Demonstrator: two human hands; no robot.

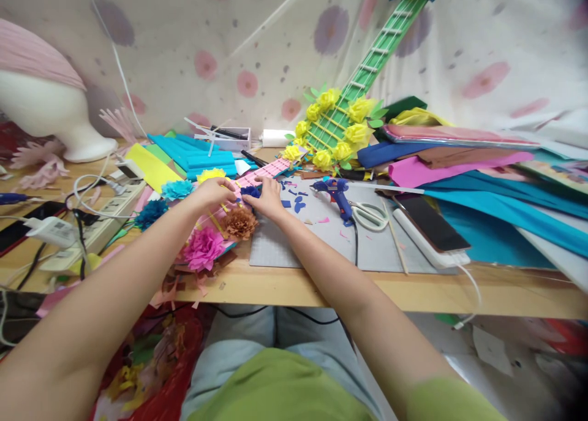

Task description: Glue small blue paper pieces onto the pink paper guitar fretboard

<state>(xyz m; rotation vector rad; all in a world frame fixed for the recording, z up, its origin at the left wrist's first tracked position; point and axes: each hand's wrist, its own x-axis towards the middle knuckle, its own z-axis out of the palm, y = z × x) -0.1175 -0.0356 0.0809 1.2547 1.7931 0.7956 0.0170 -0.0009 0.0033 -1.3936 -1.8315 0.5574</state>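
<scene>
A pink paper guitar (264, 172) with crepe paper flowers round its body lies on the desk, its neck pointing away to the right. My right hand (270, 199) has its fingers at a dark blue paper flower (250, 191) beside the neck and grips it. Just left of that flower, my left hand (217, 194) hovers over the guitar body with bent fingers spread a little apart. Close to my hands are a brown flower (240, 223), a magenta flower (203, 248), a light blue flower (177, 190) and a teal flower (151, 214). My left hand partly hides a yellow flower (211, 175).
A blue glue gun (337, 195), scissors (370, 216) and blue scraps (299, 204) lie on the grey cutting mat (280, 249). Behind leans a green guitar (367, 72) with yellow roses. A phone (432, 222) is at right; a power strip (98, 219) with cables at left.
</scene>
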